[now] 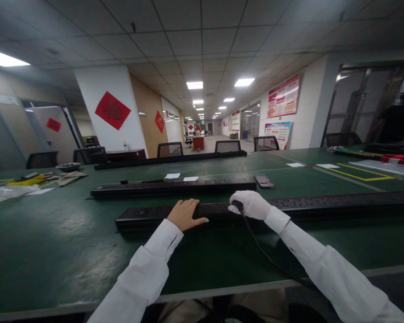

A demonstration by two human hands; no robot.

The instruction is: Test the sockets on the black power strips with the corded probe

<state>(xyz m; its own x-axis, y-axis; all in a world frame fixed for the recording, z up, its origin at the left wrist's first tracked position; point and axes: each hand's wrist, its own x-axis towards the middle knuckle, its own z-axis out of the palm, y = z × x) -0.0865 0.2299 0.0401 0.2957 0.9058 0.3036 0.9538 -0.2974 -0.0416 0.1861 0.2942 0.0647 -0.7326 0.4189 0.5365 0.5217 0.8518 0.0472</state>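
Note:
A long black power strip [138, 215] with red-marked sockets lies across the green table in front of me. My left hand [185, 215] is bare and rests on the strip left of its middle, fingers stretched over the top and thumb out to the right. In a white glove, my right hand [251, 204] grips a black plug [237, 205] at the strip's top. From it a black cable [259, 246] hangs toward the table's front edge. Whether the plug's pins sit in a socket is hidden by the glove.
Behind lies a second black power strip [175, 188], with a phone [265, 181] at its right end. Farther back is another long black bar [168, 160]. White papers [172, 176] lie between them. A bowl [68, 167] stands at left. A person [395, 121] is at far right.

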